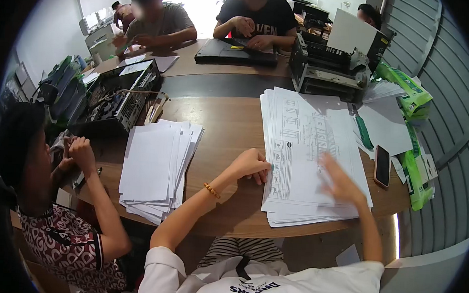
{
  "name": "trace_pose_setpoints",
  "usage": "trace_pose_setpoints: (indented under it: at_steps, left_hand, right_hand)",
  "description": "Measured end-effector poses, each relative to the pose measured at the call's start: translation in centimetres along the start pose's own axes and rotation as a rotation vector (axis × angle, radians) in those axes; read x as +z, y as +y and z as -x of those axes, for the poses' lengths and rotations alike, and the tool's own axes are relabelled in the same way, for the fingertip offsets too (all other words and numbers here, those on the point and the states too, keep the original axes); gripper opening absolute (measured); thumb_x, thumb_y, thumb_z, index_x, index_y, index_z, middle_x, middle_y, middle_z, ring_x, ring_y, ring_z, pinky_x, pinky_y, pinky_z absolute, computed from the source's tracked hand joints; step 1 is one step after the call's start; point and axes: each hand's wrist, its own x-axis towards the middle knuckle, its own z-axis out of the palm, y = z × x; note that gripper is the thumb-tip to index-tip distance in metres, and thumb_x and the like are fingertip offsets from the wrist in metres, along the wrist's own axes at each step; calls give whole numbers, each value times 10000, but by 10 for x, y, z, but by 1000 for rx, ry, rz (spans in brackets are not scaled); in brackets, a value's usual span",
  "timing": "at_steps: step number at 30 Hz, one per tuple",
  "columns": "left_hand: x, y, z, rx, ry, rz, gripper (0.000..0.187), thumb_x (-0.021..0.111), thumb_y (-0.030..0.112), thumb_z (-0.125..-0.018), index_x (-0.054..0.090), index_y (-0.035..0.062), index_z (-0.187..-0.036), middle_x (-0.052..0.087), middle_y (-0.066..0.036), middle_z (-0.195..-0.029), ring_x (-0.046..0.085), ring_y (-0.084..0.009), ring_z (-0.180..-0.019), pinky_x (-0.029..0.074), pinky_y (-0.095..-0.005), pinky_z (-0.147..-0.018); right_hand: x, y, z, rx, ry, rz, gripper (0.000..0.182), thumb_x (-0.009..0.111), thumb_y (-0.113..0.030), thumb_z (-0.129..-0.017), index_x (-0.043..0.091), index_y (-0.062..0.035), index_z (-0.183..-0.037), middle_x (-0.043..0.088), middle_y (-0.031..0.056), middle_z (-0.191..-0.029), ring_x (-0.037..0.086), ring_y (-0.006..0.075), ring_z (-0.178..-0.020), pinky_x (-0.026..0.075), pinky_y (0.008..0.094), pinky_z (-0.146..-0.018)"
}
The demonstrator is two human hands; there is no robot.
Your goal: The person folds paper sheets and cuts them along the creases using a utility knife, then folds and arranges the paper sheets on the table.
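A thick stack of printed technical drawings [301, 165] lies on the wooden table in front of me. My left hand [252, 165] rests at the stack's left edge, with its fingers curled under and a beaded bracelet at the wrist. Something small and teal shows at its fingertips; whether it pinches a sheet edge I cannot make out. Over the right part of the top drawing, my right hand [343, 182] is blurred by motion, its fingers stretched out and nothing seen in them. To the left lies a second stack of blank-looking white sheets [152, 166].
A phone [382, 166] and a green object [364, 133] lie right of the drawings. An opened printer [332, 67] stands behind. An open computer case [119, 97] and a black laptop-like case [236, 53] are farther off. A person [68, 233] sits at left; others sit opposite.
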Motion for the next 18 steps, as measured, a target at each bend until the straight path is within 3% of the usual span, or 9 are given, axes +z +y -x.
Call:
trace_pose_setpoints:
  at_steps: [2, 5, 7, 8, 11, 14, 16, 17, 18]
  left_hand:
    - [-2, 2, 5, 10, 13, -18, 304, 611, 284, -851, 640, 1, -746, 672, -114, -674, 650, -152, -515, 349, -210, -352]
    - [-4, -2, 25, 67, 67, -51, 297, 573, 251, -879, 631, -7, -743, 668, -106, -675, 646, -146, -530, 403, -215, -395]
    - [-9, -2, 43, 204, 102, -76, 289, 540, 211, -905, 619, -25, -758, 657, -95, -674, 637, -139, -549, 458, -224, -467]
    - [-12, 0, 55, 199, 102, -75, 289, 540, 211, -905, 619, -25, -758, 657, -95, -674, 637, -139, -549, 458, -224, -467]
    - [-19, 5, 85, 256, 125, -34, 282, 527, 176, -919, 606, -49, -769, 648, -91, -680, 632, -131, -589, 490, -235, -528]
    - [-25, -1, 106, 334, 226, 132, 259, 521, 147, -925, 607, -53, -784, 645, -81, -680, 635, -126, -622, 496, -240, -533]
    - [-32, 3, 125, 420, 488, -65, 186, 538, 90, -907, 608, -46, -800, 648, -79, -692, 630, -121, -632, 496, -245, -558]
    - [-36, 5, 135, 420, 488, -67, 186, 538, 90, -907, 608, -46, -800, 648, -79, -692, 630, -121, -632, 496, -245, -558]
    - [-41, 5, 146, 481, 634, -218, 127, 571, 70, -873, 614, -35, -815, 653, -84, -728, 636, -138, -666, 499, -260, -602]
  right_hand:
    - [3, -70, 21, -54, -220, 213, 723, 687, -391, -761, 405, -32, -1321, 329, 258, -1388, 279, 415, -1309, 217, 505, -1078]
    - [17, -103, 56, -74, -145, 194, 666, 720, -330, -732, 461, -9, -1256, 375, 265, -1351, 322, 438, -1280, 272, 547, -1042]
    - [24, -109, 74, -186, -73, 375, 481, 708, -158, -733, 529, 9, -1148, 518, 243, -1215, 511, 404, -1129, 426, 498, -942]
    - [27, -109, 82, -186, -75, 371, 481, 708, -158, -733, 529, 9, -1148, 518, 243, -1215, 511, 404, -1129, 426, 498, -942]
    - [25, -115, 82, -143, 335, 173, 271, 600, 58, -716, 576, 46, -985, 651, 145, -930, 656, 310, -774, 554, 388, -708]
    - [6, -135, 52, -179, 449, 184, 286, 607, 83, -698, 575, 42, -979, 649, 145, -921, 656, 305, -756, 556, 386, -706]
    - [7, -144, 29, -236, 460, 178, 230, 604, 55, -711, 593, 35, -940, 652, 119, -851, 656, 263, -710, 560, 356, -664]
    - [8, -150, 20, -344, 442, 173, 187, 608, 27, -720, 604, 27, -907, 648, 103, -806, 652, 232, -684, 558, 337, -640]
    - [9, -156, 11, -452, 424, 166, 146, 611, 0, -729, 616, 20, -874, 644, 87, -761, 647, 202, -658, 557, 318, -616]
